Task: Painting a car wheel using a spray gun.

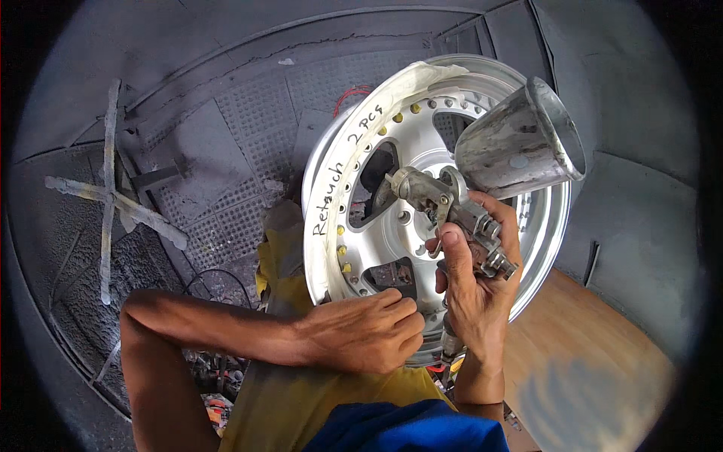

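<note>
My right hand [482, 294] is wrapped around a worn metal spray gun [422, 188], thumb on its near side. The gun's large grey-stained cup [508, 143] tilts toward the upper right. Behind the gun stands a silver car wheel rim [553, 233] with several spokes and a ring of bolts, some yellowish. Pale masking tape [339, 177] with dark handwriting covers its left edge. My left hand [361, 331] is closed with curled fingers at the near lower edge of the wheel; its palm side is hidden, so what it grips cannot be seen.
A grey-coated cross-shaped stand [111, 197] is at the left. Yellow cloth [282, 264] lies beneath and beside the wheel. A brown board [580, 339] stretches across the lower right. Perforated panels [256, 113] and a red cable [350, 94] are behind the wheel.
</note>
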`<state>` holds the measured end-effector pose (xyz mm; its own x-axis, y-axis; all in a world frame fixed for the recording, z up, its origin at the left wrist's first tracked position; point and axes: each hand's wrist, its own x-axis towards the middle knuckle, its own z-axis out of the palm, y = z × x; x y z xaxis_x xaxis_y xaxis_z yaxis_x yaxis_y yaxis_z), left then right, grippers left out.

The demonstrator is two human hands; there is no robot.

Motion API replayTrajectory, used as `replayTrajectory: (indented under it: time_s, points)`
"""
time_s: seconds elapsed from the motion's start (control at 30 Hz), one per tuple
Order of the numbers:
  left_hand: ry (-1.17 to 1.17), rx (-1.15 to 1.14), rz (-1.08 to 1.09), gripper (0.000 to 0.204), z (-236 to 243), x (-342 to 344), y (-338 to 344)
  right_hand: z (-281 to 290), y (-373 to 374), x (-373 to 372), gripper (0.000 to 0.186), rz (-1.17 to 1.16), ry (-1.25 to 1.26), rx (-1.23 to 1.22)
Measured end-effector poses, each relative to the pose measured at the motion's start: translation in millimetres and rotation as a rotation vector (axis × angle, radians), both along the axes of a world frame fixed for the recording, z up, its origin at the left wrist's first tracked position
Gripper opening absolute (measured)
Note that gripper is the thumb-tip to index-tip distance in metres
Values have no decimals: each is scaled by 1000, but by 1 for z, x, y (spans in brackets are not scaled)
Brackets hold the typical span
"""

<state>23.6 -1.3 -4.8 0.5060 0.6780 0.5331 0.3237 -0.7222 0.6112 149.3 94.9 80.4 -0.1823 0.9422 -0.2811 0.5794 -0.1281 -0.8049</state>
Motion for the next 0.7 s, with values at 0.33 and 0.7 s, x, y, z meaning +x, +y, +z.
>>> replayTrajectory:
  time_s: [0.33, 0.7]
  points:
    - [-2, -5, 6, 20, 2, -1, 0, 5, -5, 2, 38, 45, -7, -65]
    - [-16, -15, 8, 21, 2, 1, 0, 7, -5, 3, 37, 37, -14, -90]
